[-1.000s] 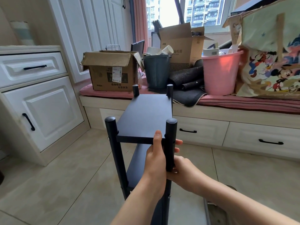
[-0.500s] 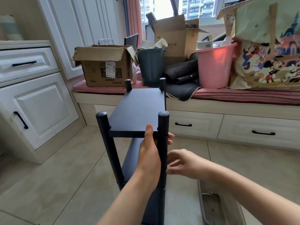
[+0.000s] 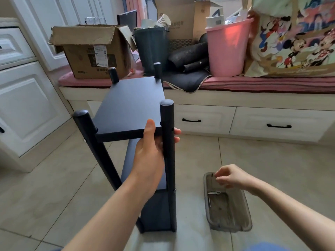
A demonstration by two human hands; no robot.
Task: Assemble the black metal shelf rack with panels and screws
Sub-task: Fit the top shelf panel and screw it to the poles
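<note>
The black shelf rack (image 3: 126,107) stands upright on the tiled floor, with a top panel, lower panels and round posts at its corners. My left hand (image 3: 151,151) grips the near edge of the top panel beside the near right post (image 3: 167,134), thumb on top and fingers round behind the post. My right hand (image 3: 229,177) hovers low to the right over the far end of a clear plastic tray (image 3: 243,211). Its fingers are curled together as if pinching, but I cannot see anything between them. Small metal parts (image 3: 213,192) lie in the tray.
A window bench (image 3: 253,98) with drawers runs behind the rack. On it stand a cardboard box (image 3: 92,49), a dark bin (image 3: 151,46), a pink bucket (image 3: 226,49) and a cartoon-print bag (image 3: 297,37). White cabinets (image 3: 23,98) line the left.
My right hand has left the near right post and dropped down to the tray on the floor. My left hand keeps its grip on the top panel.
</note>
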